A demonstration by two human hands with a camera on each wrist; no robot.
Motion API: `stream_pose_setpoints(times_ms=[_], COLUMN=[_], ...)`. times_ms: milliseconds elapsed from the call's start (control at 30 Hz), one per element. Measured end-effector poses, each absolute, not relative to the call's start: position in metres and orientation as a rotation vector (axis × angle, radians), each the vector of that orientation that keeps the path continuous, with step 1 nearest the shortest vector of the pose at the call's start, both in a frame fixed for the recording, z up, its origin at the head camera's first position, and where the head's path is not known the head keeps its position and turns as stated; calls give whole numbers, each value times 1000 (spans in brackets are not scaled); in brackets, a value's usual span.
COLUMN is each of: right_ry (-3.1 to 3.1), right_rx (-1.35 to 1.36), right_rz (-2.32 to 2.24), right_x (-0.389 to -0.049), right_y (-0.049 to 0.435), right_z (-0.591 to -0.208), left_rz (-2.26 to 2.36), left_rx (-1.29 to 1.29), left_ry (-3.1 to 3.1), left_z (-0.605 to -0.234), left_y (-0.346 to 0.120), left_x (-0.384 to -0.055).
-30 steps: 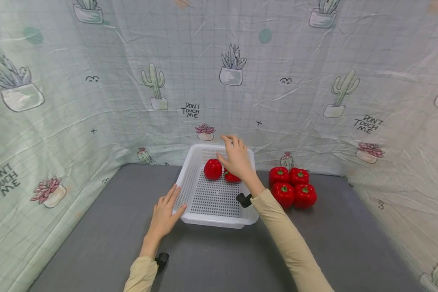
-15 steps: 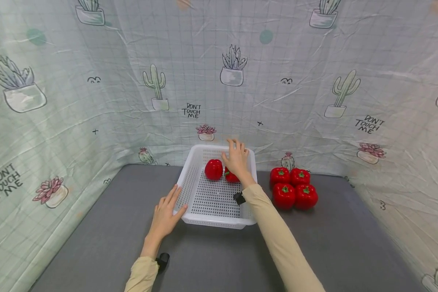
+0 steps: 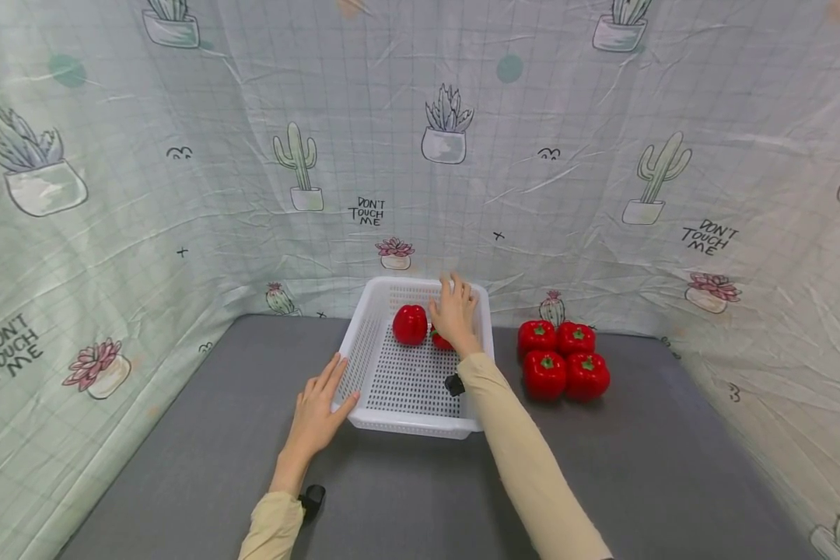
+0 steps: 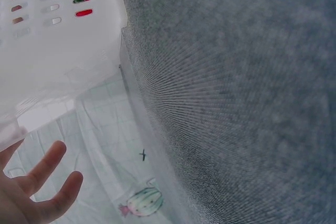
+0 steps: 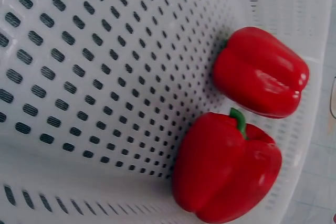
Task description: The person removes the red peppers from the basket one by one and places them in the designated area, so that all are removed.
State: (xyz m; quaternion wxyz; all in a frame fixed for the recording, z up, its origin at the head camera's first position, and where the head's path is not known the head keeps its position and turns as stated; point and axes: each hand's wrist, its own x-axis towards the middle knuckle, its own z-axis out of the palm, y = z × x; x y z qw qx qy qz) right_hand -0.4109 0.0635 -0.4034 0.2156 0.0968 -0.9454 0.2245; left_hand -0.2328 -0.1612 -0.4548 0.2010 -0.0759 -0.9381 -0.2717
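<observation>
A white perforated plastic basket (image 3: pixel 409 426) stands on the grey table. My left hand (image 3: pixel 315 408) rests on its left rim near the front corner, fingers extended; the left wrist view shows spread fingertips (image 4: pixel 50 163) by the basket wall (image 4: pixel 58 51). Towards the basket's back lie two red bell peppers. The left one (image 3: pixel 409 325) is in full view, while my right hand (image 3: pixel 455 315) is over the other bell pepper (image 3: pixel 441 340) and partly covers it. Both the near bell pepper (image 5: pixel 226 169) and the far bell pepper (image 5: pixel 261 72) appear in the right wrist view, with no fingers around them.
Several red bell peppers (image 3: pixel 563 362) stand grouped on the table, right of the basket. Behind and at the sides hangs a pale curtain (image 3: pixel 364 140) printed with cacti. A black wrist camera (image 3: pixel 311 502) sits on the left wrist, another black wrist camera (image 3: pixel 455 383) on the right.
My right hand has moved slightly down and nearer over the right-hand bell pepper in the basket, and its forearm has swung left. The left hand stays on the rim.
</observation>
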Motion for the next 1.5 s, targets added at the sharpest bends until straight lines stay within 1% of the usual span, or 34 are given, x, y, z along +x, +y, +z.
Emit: stream_pose_setpoints(times_ms=[367,833,1167,1500], right_ry=[-2781,-3041,-3028,-3031], right_rx=[252,301,320,335], right_rz=[606,352,253,144], right_x=[-414,-408,-405,-404], right_y=[65,67,67,64], right_z=[-421,-432,-444,-449], left_rz=[-743,-741,-733,-745], left_rx=[-222,-209,-195,-195], left_ry=[-2613,-2600,-2612,-2617], left_z=[-456,-455,-456,-454], left_y=[-161,-160,-159,-160], left_x=[-234,-234,-233,-232])
